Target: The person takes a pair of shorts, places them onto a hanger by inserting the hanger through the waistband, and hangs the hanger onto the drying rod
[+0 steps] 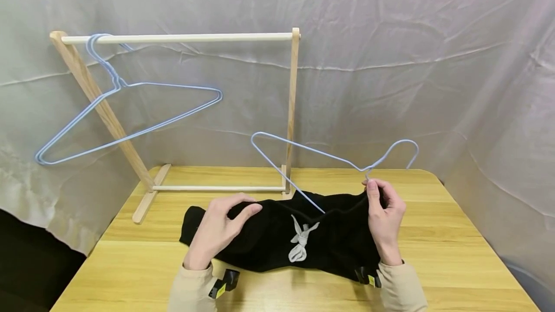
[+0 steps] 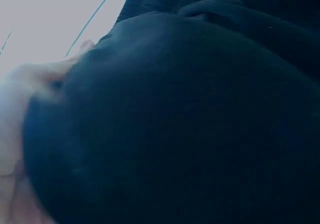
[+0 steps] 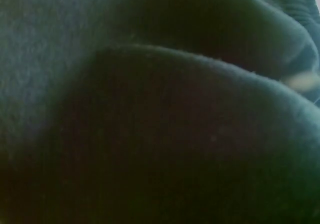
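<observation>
A black garment point(image 1: 342, 242) with a grey-white tied bow point(image 1: 300, 242) lies bunched across the table. My left hand point(image 1: 218, 227) grips its left part, thumb and fingers around the cloth; dark fabric fills most of the left wrist view. At the right, my right hand point(image 1: 385, 213) pinches the garment's upper edge, just below the neck of a light blue wire hanger point(image 1: 310, 148). The hook points right, and one corner stands free at upper left. Cloth hides the hanger's other end. Whether the fingers also hold the wire, I cannot tell. Close fabric point(image 3: 150, 124) covers the right wrist view.
Behind and left stands a wooden rack point(image 1: 292, 110) with a white top rail point(image 1: 186, 38). More light blue hangers point(image 1: 117, 85) hang at its left end. The wooden table point(image 1: 451, 254) reaches a grey cloth backdrop point(image 1: 390, 85).
</observation>
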`<state>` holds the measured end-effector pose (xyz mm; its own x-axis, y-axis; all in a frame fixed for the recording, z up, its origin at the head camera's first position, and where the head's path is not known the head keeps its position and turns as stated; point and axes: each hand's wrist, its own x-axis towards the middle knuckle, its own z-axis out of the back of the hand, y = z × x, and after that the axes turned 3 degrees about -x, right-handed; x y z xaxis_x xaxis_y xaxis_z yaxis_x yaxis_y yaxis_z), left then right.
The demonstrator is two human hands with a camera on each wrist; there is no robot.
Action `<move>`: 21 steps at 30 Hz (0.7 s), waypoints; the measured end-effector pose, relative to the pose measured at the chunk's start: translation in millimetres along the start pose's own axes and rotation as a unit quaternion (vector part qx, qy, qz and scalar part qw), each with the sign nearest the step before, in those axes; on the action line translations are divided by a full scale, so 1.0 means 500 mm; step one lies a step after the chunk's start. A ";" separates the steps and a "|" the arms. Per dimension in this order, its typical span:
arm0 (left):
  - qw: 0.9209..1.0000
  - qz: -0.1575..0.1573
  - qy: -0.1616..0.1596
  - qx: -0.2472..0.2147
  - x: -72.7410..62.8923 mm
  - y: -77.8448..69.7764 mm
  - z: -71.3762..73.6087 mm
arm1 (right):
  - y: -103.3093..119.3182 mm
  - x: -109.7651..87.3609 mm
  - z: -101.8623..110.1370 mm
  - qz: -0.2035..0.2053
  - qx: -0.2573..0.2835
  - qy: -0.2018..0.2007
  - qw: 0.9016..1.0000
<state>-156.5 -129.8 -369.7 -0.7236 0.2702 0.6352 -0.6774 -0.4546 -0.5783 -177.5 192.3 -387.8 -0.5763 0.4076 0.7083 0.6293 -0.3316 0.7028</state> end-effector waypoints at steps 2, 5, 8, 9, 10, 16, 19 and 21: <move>0.999 0.000 -0.041 -0.018 0.002 -0.002 -0.003 | 0.001 0.000 -0.001 0.000 0.010 0.000 1.000; 0.991 -0.013 -0.122 -0.044 0.006 0.000 -0.010 | 0.002 -0.001 -0.001 0.000 0.019 0.006 1.000; 0.975 -0.049 -0.212 -0.040 0.010 0.005 -0.015 | 0.002 -0.002 -0.002 0.002 0.033 0.018 0.999; 0.969 -0.063 -0.239 -0.032 0.011 0.007 -0.017 | 0.003 -0.003 -0.002 0.002 0.036 0.022 0.999; 0.962 -0.078 -0.263 -0.024 0.011 0.009 -0.019 | 0.002 -0.004 -0.002 0.002 0.039 0.027 0.999; 0.929 -0.138 -0.343 -0.005 0.014 0.019 -0.026 | 0.003 -0.007 0.000 0.024 0.033 0.057 0.998; 0.921 -0.147 -0.360 -0.020 0.014 0.019 -0.026 | 0.002 -0.007 0.002 0.037 0.027 0.069 0.997; 0.917 -0.151 -0.370 -0.026 0.015 0.017 -0.026 | 0.000 -0.006 0.003 0.043 0.026 0.078 0.996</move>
<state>-169.4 -120.8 -376.7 -0.2284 -0.2808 0.9322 -0.8509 -0.4077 -0.3313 -174.9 192.3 -390.0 -0.5900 0.2406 0.7707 0.7043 -0.3135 0.6370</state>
